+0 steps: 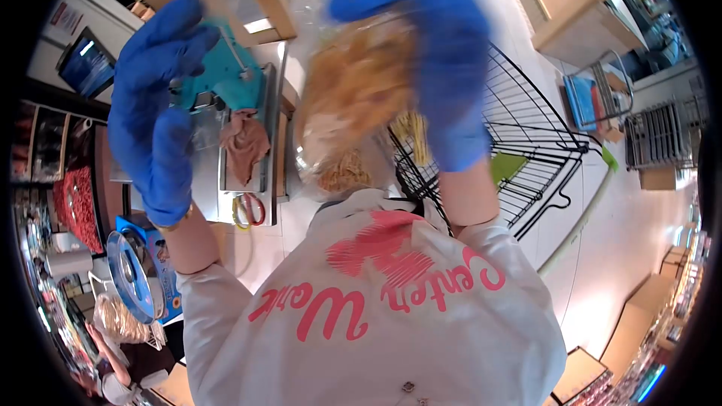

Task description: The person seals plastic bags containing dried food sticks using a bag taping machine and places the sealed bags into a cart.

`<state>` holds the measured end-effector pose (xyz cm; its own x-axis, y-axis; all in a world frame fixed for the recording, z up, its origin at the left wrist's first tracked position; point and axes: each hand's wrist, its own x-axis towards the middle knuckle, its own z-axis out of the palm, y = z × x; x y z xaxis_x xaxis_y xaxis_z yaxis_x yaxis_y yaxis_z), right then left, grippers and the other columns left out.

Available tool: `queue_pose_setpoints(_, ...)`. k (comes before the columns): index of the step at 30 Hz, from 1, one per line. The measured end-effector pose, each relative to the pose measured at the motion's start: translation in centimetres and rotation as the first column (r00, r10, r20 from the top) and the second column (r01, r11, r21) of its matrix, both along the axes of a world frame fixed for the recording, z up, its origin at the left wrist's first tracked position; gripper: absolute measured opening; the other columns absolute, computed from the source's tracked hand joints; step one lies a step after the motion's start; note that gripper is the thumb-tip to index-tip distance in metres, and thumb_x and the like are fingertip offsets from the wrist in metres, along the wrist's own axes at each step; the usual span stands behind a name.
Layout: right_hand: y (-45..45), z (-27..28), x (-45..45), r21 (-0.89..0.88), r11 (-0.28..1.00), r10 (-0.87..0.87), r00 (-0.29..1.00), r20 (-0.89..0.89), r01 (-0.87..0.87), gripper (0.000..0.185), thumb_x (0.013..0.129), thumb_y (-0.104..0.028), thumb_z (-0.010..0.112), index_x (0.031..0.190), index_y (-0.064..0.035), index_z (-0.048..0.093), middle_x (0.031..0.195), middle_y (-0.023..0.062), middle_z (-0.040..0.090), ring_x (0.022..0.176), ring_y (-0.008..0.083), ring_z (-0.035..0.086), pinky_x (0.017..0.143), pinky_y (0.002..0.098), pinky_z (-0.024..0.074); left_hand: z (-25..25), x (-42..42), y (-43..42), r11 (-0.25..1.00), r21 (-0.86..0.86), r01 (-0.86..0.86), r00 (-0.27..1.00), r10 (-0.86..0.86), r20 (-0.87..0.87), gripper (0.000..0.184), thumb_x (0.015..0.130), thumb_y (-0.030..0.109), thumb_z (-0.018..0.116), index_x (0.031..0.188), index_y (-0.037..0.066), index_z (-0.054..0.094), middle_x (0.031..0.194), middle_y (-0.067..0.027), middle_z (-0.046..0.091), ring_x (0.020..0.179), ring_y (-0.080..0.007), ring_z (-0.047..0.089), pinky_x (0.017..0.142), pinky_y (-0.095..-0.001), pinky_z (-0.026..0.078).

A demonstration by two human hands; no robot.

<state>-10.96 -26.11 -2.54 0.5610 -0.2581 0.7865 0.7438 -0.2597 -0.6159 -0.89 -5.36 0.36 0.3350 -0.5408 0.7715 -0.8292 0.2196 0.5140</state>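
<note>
Right hand (pixel 447 53), blue glove, is holding the bag (pixel 357 79): clear plastic, yellow-brown food inside, too blurred to name. Grip is on its upper right, fingers reaching across the top. Bag is up in the air, left of the cart (pixel 538 124) in view.

Left hand (pixel 147 98), same glove, is empty: fingers curled, wide gap to the thumb. Sits far left of the cart, in front of the counter (pixel 213 207) in view.

Brown strands (pixel 346 171) under clear plastic, just left of the cart, below the bag in view; can't tell if same bag or a second one.

Cart is black wire. Yellow pack (pixel 412 135) at its left end, green panel (pixel 508 168) showing near its middle.

Counter, left of the cart: cloth (pixel 244 143), teal unit (pixel 244 90) behind it, tape rings (pixel 260 210) at the near edge. Right of the cart, well apart: trolley (pixel 598 98), then rack (pixel 653 135).
</note>
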Motion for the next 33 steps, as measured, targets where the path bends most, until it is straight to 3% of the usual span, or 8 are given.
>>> queue_pose_setpoints(3,-2.3,4.1,-4.6,0.37,0.852,-0.39,0.92,-0.024,0.371,0.045,0.093,-0.04,0.033,0.086,0.0008,0.052,0.076,0.0136,0.06,0.071,0.0231,0.059,0.073,0.0326,0.0476,-2.0,0.8,0.3,0.992,0.084,0.091,0.991,-0.082,-0.109,0.042,0.085,0.033,0.052,0.106,-0.003,0.053,0.125,-0.0213,0.045,0.11,-0.0259,0.05,0.093,-0.0341,0.039)
queue_pose_setpoints(5,-7.1,2.7,-6.7,0.312,0.825,-0.518,0.851,0.088,0.47,0.045,0.093,-0.036,0.032,0.088,0.0036,0.053,0.084,0.0147,0.059,0.08,0.0276,0.058,0.082,0.0362,0.0467,-3.4,1.3,0.5,0.978,0.168,0.125,0.974,-0.089,-0.209,0.036,0.087,0.029,0.051,0.106,-0.002,0.052,0.125,-0.0185,0.045,0.108,-0.024,0.051,0.093,-0.0342,0.038)
queue_pose_setpoints(10,-11.1,-2.7,-7.6,0.149,0.749,-0.548,0.73,-0.41,0.646,0.031,0.091,-0.024,0.037,0.1,0.0,0.055,0.089,0.0103,0.062,0.083,0.0158,0.058,0.078,0.0276,0.0444,-8.1,1.7,2.2,0.972,0.229,0.055,0.91,0.046,-0.413,0.036,0.089,0.034,0.049,0.104,0.001,0.053,0.124,-0.0149,0.046,0.105,-0.022,0.051,0.089,-0.0317,0.038)
queue_pose_setpoints(11,-10.3,-3.8,-7.2,-0.155,0.829,-0.556,0.764,-0.327,0.537,0.031,0.091,-0.025,0.038,0.099,-0.0005,0.056,0.087,0.0095,0.062,0.084,0.0163,0.058,0.077,0.0289,0.0438,-9.2,2.0,2.8,0.97,0.232,0.066,0.87,0.058,-0.49,0.03,0.088,0.024,0.049,0.107,0.001,0.052,0.125,-0.0126,0.047,0.106,-0.0206,0.051,0.091,-0.0313,0.038)
queue_pose_setpoints(21,-11.5,-31.9,-2.0,-0.152,0.932,-0.342,0.658,-0.671,0.33,0.03,0.094,-0.024,0.04,0.089,0.0016,0.055,0.077,0.0113,0.061,0.074,0.0188,0.058,0.07,0.0306,0.0445,-16.9,-0.9,8.9,0.836,0.548,-0.026,0.725,0.394,-0.565,0.026,0.087,0.005,0.049,0.113,0.0,0.048,0.112,-0.0081,0.051,0.096,-0.0162,0.052,0.085,-0.0261,0.04)
queue_pose_setpoints(24,-10.3,-35.5,1.0,-0.168,0.908,-0.369,0.544,-0.754,0.383,0.03,0.094,-0.024,0.04,0.088,0.0014,0.055,0.079,0.014,0.061,0.075,0.0238,0.059,0.07,0.0333,0.0445,-18.4,-2.1,10.0,0.769,0.639,-0.021,0.605,0.519,-0.604,0.024,0.088,0.009,0.052,0.111,0.002,0.05,0.111,-0.0079,0.052,0.099,-0.0154,0.052,0.086,-0.0257,0.04)
queue_pose_setpoints(28,-9.6,-37.4,6.2,-0.237,0.878,-0.423,0.444,-0.79,0.416,0.031,0.093,-0.026,0.041,0.087,0.0012,0.054,0.081,0.0169,0.061,0.076,0.0308,0.058,0.07,0.0369,0.0438,-22.3,-3.2,8.2,0.645,0.763,-0.036,0.773,0.502,-0.388,0.029,0.087,0.01,0.053,0.115,0.003,0.05,0.117,-0.0111,0.053,0.105,-0.0193,0.051,0.091,-0.0281,0.038)
queue_pose_setpoints(33,-10.6,-41.7,10.5,-0.259,0.857,-0.441,0.375,-0.816,0.445,0.031,0.09,-0.028,0.043,0.088,0.0005,0.055,0.082,0.0202,0.06,0.078,0.035,0.057,0.073,0.0394,0.0441,-28.2,-3.7,1.3,0.652,0.726,0.219,0.65,0.458,-0.607,0.041,0.082,0.018,0.06,0.118,0.001,0.048,0.115,-0.0136,0.055,0.108,-0.028,0.052,0.092,-0.0341,0.038)
